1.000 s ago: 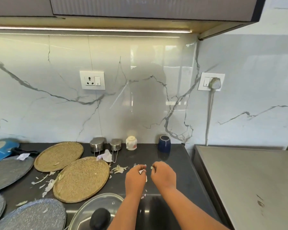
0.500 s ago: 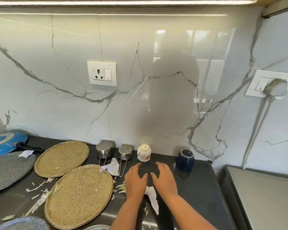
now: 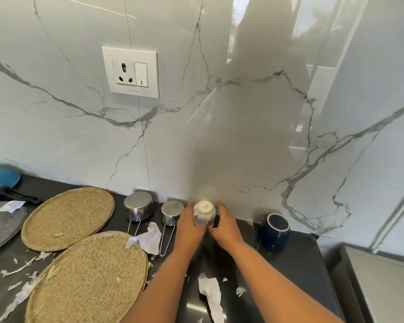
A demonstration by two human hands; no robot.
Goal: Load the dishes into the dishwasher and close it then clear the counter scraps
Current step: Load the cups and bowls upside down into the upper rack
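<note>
Both hands, left hand [image 3: 189, 226] and right hand [image 3: 226, 226], grip the white cup [image 3: 204, 212]; scraps [image 3: 211, 293] at 6 o'clock litter the table [image 3: 296, 262]; clearing unfinished.

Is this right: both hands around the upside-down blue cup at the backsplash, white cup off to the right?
No, the colours are swapped. In the head view the left hand and right hand hold the upside-down white cup at the backsplash; the blue cup stands untouched off to the right.
</note>
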